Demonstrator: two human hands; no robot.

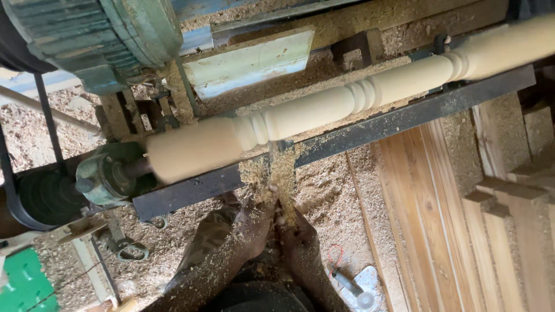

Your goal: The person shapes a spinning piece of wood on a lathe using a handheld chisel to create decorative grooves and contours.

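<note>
A: What's around?
B: Sawdust covers the lathe bed (347, 136) and floor.
A: The hands?
B: Left hand (254, 222) and right hand (295, 231), dusted in shavings, sit close together below the spindle (324, 107); their grip is hidden, cannot tell.

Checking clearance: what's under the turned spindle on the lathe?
Under the spindle runs a dark steel rail, with sawdust heaped below. Both hands, sawdust-coated, reach up at the rail; any tool is hidden by chips. The floor beneath is buried.
</note>
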